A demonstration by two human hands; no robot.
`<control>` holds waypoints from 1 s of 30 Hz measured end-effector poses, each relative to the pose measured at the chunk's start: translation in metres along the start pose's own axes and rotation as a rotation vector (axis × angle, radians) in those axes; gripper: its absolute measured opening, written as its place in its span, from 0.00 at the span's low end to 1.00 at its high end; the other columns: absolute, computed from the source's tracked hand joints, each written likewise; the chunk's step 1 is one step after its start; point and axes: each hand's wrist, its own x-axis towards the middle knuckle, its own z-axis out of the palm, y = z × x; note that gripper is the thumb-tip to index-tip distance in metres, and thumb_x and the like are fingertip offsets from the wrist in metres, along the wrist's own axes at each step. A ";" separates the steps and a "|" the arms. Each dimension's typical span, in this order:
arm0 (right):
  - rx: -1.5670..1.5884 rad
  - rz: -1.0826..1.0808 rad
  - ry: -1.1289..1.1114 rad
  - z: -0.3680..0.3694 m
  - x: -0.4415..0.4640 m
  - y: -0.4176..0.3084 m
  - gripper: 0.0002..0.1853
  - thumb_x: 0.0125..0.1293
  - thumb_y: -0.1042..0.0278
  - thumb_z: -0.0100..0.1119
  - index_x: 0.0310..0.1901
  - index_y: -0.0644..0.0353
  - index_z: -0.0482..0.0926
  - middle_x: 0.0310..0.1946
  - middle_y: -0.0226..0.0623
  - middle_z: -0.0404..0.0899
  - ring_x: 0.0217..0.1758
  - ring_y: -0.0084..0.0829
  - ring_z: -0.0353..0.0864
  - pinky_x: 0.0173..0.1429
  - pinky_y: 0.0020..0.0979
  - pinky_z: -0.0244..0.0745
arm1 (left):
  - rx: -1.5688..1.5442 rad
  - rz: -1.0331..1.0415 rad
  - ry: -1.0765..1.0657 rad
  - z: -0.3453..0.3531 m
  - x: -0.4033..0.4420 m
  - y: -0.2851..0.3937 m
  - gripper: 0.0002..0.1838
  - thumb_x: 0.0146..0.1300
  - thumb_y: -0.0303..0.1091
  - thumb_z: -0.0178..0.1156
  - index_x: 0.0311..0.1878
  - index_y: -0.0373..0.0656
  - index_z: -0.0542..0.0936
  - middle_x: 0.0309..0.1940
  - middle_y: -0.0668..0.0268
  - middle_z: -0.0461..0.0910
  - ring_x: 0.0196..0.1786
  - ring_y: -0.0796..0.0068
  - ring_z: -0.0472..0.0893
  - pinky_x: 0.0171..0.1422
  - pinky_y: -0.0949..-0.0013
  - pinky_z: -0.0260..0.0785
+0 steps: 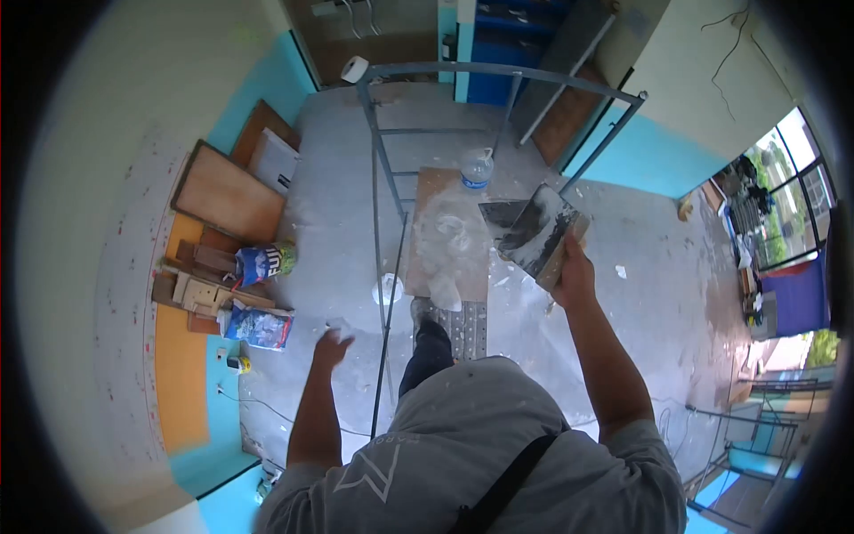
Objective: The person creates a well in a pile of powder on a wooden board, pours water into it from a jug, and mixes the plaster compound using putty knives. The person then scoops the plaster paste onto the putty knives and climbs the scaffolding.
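My right hand is closed around a plastering trowel, whose flat metal blade is smeared with white paste. Beside it, a second dark flat blade shows partly behind the trowel; what holds it is hidden. Held out low on the left, my left hand has its fingers loosely apart with nothing visible in them. Below the trowel lies a board with a heap of white powder or paste on it.
A metal scaffold frame surrounds me, with a perforated platform underfoot. A plastic water bottle stands near the board's far end; a white bucket is lower left. Bags and wooden panels line the left wall.
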 end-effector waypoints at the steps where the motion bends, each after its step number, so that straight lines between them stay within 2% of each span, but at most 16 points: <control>1: 0.014 -0.016 0.012 -0.001 0.013 0.001 0.28 0.77 0.49 0.48 0.68 0.61 0.62 0.60 0.40 0.73 0.60 0.38 0.77 0.63 0.41 0.76 | -0.190 -0.141 -0.033 -0.043 0.025 0.060 0.39 0.57 0.57 0.68 0.62 0.35 0.75 0.57 0.47 0.79 0.61 0.52 0.79 0.65 0.58 0.70; 2: 0.027 -0.031 0.025 -0.006 0.022 0.006 0.28 0.77 0.48 0.48 0.68 0.61 0.62 0.60 0.40 0.73 0.60 0.38 0.77 0.63 0.41 0.76 | -0.131 -0.055 -0.034 -0.057 0.058 0.077 0.38 0.57 0.55 0.69 0.61 0.35 0.75 0.55 0.48 0.80 0.58 0.53 0.81 0.62 0.59 0.73; 4: 0.060 -0.037 0.078 -0.016 0.044 0.014 0.28 0.76 0.48 0.48 0.67 0.60 0.62 0.60 0.40 0.73 0.60 0.38 0.77 0.63 0.41 0.76 | -0.101 -0.033 -0.125 -0.086 0.119 0.119 0.37 0.58 0.55 0.68 0.61 0.35 0.75 0.56 0.47 0.80 0.59 0.53 0.80 0.63 0.59 0.72; 5: 0.083 -0.035 0.117 -0.021 0.056 0.017 0.28 0.76 0.48 0.49 0.67 0.60 0.62 0.60 0.40 0.73 0.60 0.38 0.77 0.63 0.41 0.76 | 0.011 0.071 -0.124 -0.094 0.146 0.137 0.36 0.58 0.54 0.67 0.61 0.35 0.75 0.56 0.47 0.80 0.59 0.52 0.80 0.64 0.58 0.71; 11: 0.156 -0.038 0.402 -0.045 0.091 0.059 0.30 0.76 0.46 0.49 0.68 0.59 0.63 0.61 0.40 0.73 0.60 0.38 0.77 0.63 0.40 0.75 | 0.294 0.110 -0.484 -0.065 0.252 0.217 0.37 0.56 0.54 0.68 0.62 0.38 0.75 0.57 0.49 0.79 0.60 0.52 0.79 0.64 0.56 0.71; 14: 0.180 0.035 0.511 -0.091 0.103 0.114 0.31 0.75 0.45 0.50 0.68 0.59 0.63 0.60 0.40 0.73 0.60 0.38 0.78 0.62 0.40 0.76 | 0.407 0.171 -0.573 0.012 0.281 0.199 0.39 0.54 0.55 0.68 0.63 0.38 0.74 0.58 0.49 0.79 0.61 0.53 0.78 0.65 0.56 0.71; 16: 0.185 0.118 0.552 -0.111 0.108 0.149 0.31 0.75 0.45 0.50 0.68 0.59 0.63 0.60 0.39 0.73 0.60 0.38 0.77 0.62 0.41 0.76 | 0.434 0.093 -0.710 0.041 0.287 0.216 0.41 0.54 0.56 0.68 0.64 0.37 0.73 0.59 0.49 0.78 0.63 0.54 0.77 0.66 0.55 0.71; 17: 0.191 0.133 0.566 -0.122 0.112 0.168 0.31 0.75 0.45 0.49 0.68 0.59 0.63 0.60 0.39 0.73 0.60 0.38 0.77 0.62 0.41 0.75 | 0.415 0.129 -0.699 0.066 0.290 0.208 0.44 0.51 0.59 0.70 0.65 0.38 0.72 0.56 0.46 0.78 0.60 0.50 0.78 0.65 0.54 0.71; 18: 0.196 0.148 0.577 -0.132 0.117 0.188 0.31 0.75 0.45 0.49 0.68 0.59 0.63 0.60 0.39 0.73 0.60 0.39 0.77 0.62 0.41 0.75 | 0.438 0.083 -0.736 0.093 0.294 0.202 0.45 0.52 0.60 0.69 0.66 0.38 0.71 0.58 0.48 0.77 0.62 0.51 0.77 0.65 0.54 0.71; 20: 0.200 0.188 0.614 -0.155 0.123 0.226 0.31 0.76 0.45 0.48 0.69 0.60 0.62 0.60 0.39 0.73 0.60 0.38 0.77 0.62 0.41 0.75 | 0.450 0.125 -0.754 0.116 0.295 0.220 0.43 0.52 0.59 0.69 0.63 0.34 0.72 0.60 0.48 0.74 0.61 0.46 0.77 0.64 0.53 0.71; 22: 0.203 0.226 0.653 -0.180 0.134 0.264 0.31 0.77 0.46 0.47 0.70 0.61 0.61 0.60 0.41 0.72 0.61 0.38 0.76 0.63 0.41 0.75 | 0.432 0.052 -0.731 0.162 0.304 0.213 0.44 0.53 0.60 0.68 0.63 0.34 0.72 0.60 0.49 0.74 0.61 0.45 0.76 0.65 0.52 0.71; 23: 0.208 0.255 0.683 -0.184 0.138 0.273 0.32 0.77 0.45 0.44 0.71 0.60 0.59 0.61 0.41 0.71 0.62 0.39 0.76 0.63 0.42 0.75 | 0.427 0.017 -0.725 0.185 0.308 0.208 0.44 0.53 0.60 0.68 0.63 0.34 0.72 0.60 0.49 0.73 0.62 0.44 0.75 0.65 0.52 0.71; 26: 0.288 0.326 0.752 -0.210 0.142 0.309 0.33 0.77 0.42 0.43 0.72 0.59 0.58 0.63 0.41 0.71 0.63 0.39 0.75 0.64 0.41 0.74 | 0.440 -0.035 -0.812 0.257 0.330 0.189 0.50 0.51 0.62 0.69 0.69 0.36 0.66 0.60 0.41 0.72 0.64 0.46 0.75 0.64 0.53 0.71; 28: 0.258 0.353 0.735 -0.238 0.136 0.337 0.35 0.76 0.40 0.43 0.73 0.58 0.57 0.65 0.42 0.69 0.65 0.40 0.74 0.65 0.39 0.73 | 0.393 0.050 -0.832 0.308 0.346 0.175 0.49 0.52 0.61 0.68 0.67 0.33 0.68 0.61 0.39 0.72 0.65 0.45 0.73 0.66 0.53 0.70; 30: 0.326 0.378 0.796 -0.226 0.142 0.321 0.35 0.76 0.40 0.43 0.74 0.57 0.56 0.66 0.43 0.69 0.66 0.42 0.73 0.66 0.40 0.72 | 0.298 0.071 -0.805 0.374 0.354 0.147 0.48 0.52 0.60 0.68 0.66 0.32 0.69 0.62 0.38 0.71 0.66 0.44 0.73 0.67 0.54 0.69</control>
